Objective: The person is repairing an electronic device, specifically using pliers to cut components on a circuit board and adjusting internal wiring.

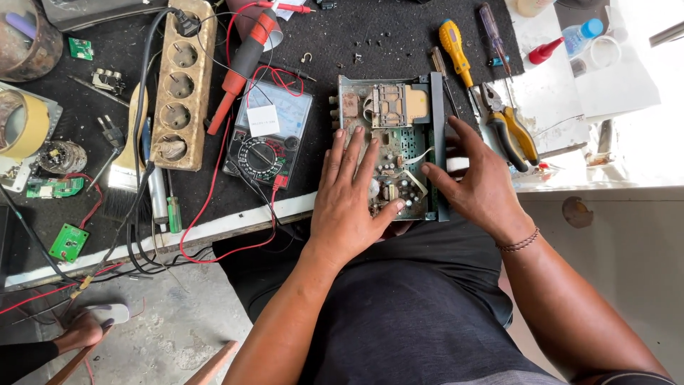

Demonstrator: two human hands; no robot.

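While the opened electronics chassis (388, 146) sits at the near edge of the bench (235, 221), partly overhanging toward the person's lap, both hands are on it. Left to right across the bench: a roll of tape (21, 125) at the far left, small green circuit boards (69, 242), a wooden power strip (182, 85) lying lengthwise away from the viewer, a red probe tool (242, 68), then an analog multimeter (267, 135) with red leads trailing off the edge. Just right of that, the chassis, its long axis running away from the body, circuit board face up. Left hand (349, 203) lies flat on the board, fingers spread and released, palm at the near end, grasping nothing. Right hand (477, 182) is cupped against the chassis's right side wall, thumb reaching onto the board, fingers along the outer edge; a loose hold, not clenched. Both hands equally near; the chassis lies directly ahead of them. Further right: a yellow-handled screwdriver (456, 50) and yellow-handled pliers (509, 128), just beside the right hand but untouched.
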